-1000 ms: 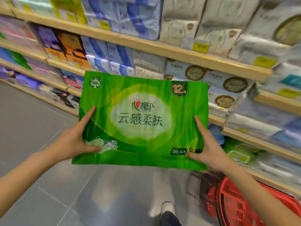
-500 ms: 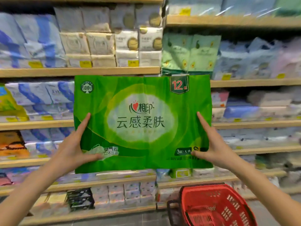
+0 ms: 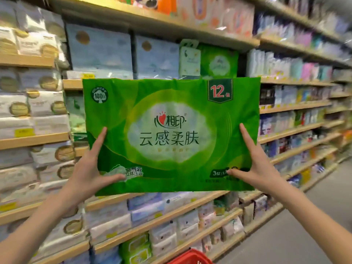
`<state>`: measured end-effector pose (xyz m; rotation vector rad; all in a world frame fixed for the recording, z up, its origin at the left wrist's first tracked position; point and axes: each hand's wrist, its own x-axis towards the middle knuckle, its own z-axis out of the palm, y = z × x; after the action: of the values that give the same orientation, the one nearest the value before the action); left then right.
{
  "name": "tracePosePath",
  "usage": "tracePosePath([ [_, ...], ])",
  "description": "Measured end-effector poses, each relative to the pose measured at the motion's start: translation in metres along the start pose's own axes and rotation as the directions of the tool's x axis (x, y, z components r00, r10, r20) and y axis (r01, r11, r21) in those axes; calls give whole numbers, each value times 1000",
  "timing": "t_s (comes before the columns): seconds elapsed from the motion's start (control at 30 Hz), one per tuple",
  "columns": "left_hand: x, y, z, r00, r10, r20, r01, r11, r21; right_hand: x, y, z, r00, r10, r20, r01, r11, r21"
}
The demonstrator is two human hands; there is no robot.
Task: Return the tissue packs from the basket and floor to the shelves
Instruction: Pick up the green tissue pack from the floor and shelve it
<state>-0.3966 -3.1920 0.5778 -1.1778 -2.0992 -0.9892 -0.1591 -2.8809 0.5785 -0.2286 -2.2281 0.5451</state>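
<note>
A large green tissue pack [image 3: 171, 134] marked "12" is held up flat in front of the shelves. My left hand [image 3: 89, 168] grips its lower left edge, thumb across the front and index finger lying up the side. My right hand [image 3: 255, 164] holds the lower right edge the same way. Above and behind the pack, a matching green pack [image 3: 219, 61] stands on a wooden shelf [image 3: 297, 82]. The red basket [image 3: 190, 258] shows only its rim at the bottom edge.
Wooden shelves [image 3: 34, 138] full of white, blue and pastel tissue packs fill the view from left to right. Grey aisle floor [image 3: 304, 235] runs along the lower right.
The green pack has risen from waist height to shelf height with both hands on it. My view has swung upward and right, so the basket has dropped almost out of frame.
</note>
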Motion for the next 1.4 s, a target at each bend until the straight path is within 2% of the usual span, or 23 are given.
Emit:
tracePosePath([
  [0.17,66,63,86,990,135,-39,-139,981,-135,13,65,-83,991,41,-125,-56,992,-114],
  [0.3,117,100,134,985,167,-44,-172,974,-144,29,111,-128,980,42,-195,-76,982,-173],
  [0.67,258,114,256,951,245,-187,-280,941,-190,125,232,-159,960,-15,-279,-33,985,-169],
  [0.93,378,120,340,941,247,-232,-298,929,-221,224,336,-173,942,-61,-329,7,986,-164],
  [1.17,448,133,405,916,227,-330,-271,958,-95,311,435,-187,929,-146,-340,72,972,-222],
  [1.4,499,157,468,899,154,-409,-173,985,-10,397,541,-211,884,-344,-318,288,934,-210],
])
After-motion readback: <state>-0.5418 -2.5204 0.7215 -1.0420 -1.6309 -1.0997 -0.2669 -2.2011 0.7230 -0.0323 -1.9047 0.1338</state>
